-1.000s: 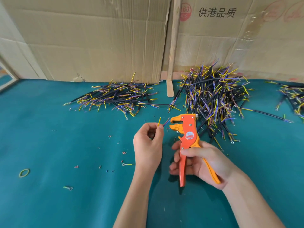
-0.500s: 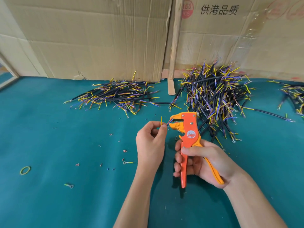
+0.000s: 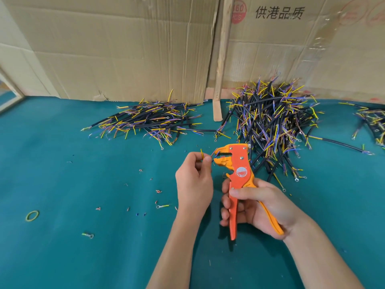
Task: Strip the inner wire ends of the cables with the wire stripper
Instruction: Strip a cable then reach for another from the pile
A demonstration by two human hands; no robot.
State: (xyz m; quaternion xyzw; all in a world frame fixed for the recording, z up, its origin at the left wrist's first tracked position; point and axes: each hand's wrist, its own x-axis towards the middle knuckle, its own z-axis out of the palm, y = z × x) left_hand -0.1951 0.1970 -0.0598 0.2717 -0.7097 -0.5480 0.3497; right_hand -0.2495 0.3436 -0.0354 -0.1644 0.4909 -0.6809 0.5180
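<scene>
My right hand (image 3: 256, 207) grips the handles of an orange wire stripper (image 3: 237, 172), held upright with its jaws pointing left. My left hand (image 3: 193, 182) pinches the thin inner wires of a cable (image 3: 203, 155) between thumb and forefinger; a yellow strand sticks up and a thin wire end reaches into the stripper's jaws. The cable's black body is hidden inside my left fist. Two big piles of black cables with yellow, blue and purple inner wires lie behind: one at the middle left (image 3: 154, 119), one at the right (image 3: 273, 119).
The table is covered in teal felt (image 3: 83, 257). Cardboard sheets (image 3: 125, 44) and a wooden slat (image 3: 220, 65) stand along the back. A third cable pile (image 3: 373, 122) lies at the far right. Insulation scraps, a ring terminal (image 3: 88, 235) and a yellow rubber band (image 3: 32, 215) lie at the left.
The stripper's jaws and my left hand have come together, so the wire end now sits in the jaws. The yellow strand has tilted to the left.
</scene>
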